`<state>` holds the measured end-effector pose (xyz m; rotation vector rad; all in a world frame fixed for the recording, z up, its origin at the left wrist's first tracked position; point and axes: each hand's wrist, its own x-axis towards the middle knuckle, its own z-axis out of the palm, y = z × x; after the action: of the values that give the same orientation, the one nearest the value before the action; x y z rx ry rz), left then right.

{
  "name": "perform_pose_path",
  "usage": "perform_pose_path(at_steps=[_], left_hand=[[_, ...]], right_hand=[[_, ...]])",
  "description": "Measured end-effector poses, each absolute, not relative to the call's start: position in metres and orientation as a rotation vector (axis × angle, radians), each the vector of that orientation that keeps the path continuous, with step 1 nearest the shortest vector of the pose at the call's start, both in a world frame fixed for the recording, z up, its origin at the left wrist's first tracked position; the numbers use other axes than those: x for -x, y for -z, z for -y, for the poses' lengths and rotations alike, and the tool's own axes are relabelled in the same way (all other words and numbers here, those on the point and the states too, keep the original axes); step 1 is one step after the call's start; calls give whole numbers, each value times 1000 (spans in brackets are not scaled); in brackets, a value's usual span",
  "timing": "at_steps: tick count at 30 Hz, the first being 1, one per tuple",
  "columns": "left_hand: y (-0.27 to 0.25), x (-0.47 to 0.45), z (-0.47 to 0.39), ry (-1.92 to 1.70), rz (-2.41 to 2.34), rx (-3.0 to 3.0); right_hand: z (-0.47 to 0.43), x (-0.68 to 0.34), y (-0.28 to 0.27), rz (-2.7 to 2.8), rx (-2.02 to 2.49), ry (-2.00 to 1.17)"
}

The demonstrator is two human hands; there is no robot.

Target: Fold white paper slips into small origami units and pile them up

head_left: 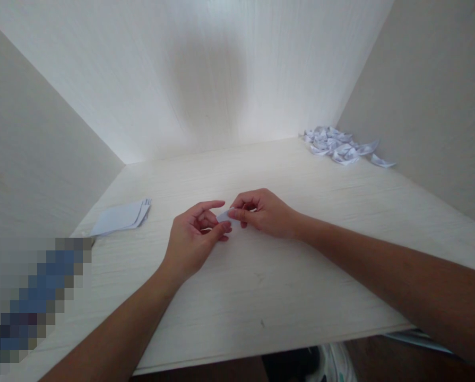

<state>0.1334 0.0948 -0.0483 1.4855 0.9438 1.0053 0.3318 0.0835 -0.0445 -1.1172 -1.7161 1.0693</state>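
Above the middle of the table, a small folded piece of white paper is held between my two hands. My right hand pinches its right end between thumb and fingers. The thumb of my left hand presses on its lower left side, while the left index finger sticks out above it. Much of the paper is covered by my fingers, so its full shape is hidden.
A stack of white paper sheets lies at the left. Folded paper pieces are heaped in the back right corner. Pale walls enclose the white table at back and sides. A blurred patch covers something at lower left.
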Motion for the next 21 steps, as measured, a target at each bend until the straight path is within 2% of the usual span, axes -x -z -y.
perform_pose_path(at_steps=[13, 17, 21], left_hand=[[47, -114, -93, -810, -906, -1743], [42, -100, -85, -603, -995, -2124], [35, -89, -80, -446, -886, -2364]], right_hand=[[-82, -334, 37, 1804, 1220, -1104], [-75, -330, 34, 2013, 1282, -952], [-66, -325, 31, 2255, 1271, -723]])
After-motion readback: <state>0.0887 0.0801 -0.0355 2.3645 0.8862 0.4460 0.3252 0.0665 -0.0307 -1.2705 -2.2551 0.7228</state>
